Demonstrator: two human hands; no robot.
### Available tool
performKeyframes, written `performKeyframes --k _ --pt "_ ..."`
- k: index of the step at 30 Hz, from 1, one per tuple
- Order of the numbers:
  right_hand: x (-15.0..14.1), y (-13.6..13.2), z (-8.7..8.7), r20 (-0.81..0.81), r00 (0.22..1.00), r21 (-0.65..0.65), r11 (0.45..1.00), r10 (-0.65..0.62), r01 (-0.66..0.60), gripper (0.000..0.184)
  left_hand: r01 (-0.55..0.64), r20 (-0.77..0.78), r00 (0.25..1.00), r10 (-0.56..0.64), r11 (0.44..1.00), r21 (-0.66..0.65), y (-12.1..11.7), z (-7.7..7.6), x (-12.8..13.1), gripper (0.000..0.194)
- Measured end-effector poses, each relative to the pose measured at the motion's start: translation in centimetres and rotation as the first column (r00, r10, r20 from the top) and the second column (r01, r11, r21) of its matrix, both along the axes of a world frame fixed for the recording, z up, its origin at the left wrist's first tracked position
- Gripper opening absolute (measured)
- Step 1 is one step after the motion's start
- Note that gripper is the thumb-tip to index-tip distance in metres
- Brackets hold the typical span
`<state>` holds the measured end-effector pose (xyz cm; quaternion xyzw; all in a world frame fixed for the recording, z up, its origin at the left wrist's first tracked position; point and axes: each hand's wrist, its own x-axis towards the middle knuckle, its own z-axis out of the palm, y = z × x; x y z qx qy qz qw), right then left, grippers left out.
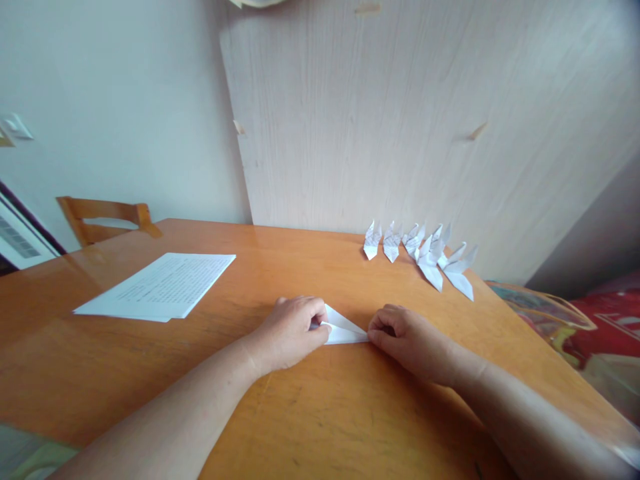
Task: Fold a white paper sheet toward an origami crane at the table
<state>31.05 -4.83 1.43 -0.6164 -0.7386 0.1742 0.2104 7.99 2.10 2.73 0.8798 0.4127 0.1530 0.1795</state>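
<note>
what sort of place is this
Probably a room in a home, perhaps a dining area: there is a broad, orange-brown wooden table, an orange-brown wooden chair with an open-slotted back beyond it, and a small white fitting, likely a light switch, on the pale wall.

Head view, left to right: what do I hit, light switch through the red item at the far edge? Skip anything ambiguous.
Light switch → stack of printed sheets → left hand → folded white paper → right hand → red item
</note>
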Motion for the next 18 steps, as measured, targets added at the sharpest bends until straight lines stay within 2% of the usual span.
performKeyframes --k 11,18 --pt "-0.28 0.51 -0.42 0.074 0.997 0.021 1.000 -0.022 0.021 0.013 0.004 0.010 1.000 -0.004 1.000 -0.026 0.20 -0.25 -0.04 0.010" --pt "0.33 0.47 -0.09 -0.024 0.999 -0.064 0.997 -0.035 0.033 0.014 0.016 0.018 1.000 -0.015 0.999 -0.032 0.27 -0.30 -0.03 0.011"
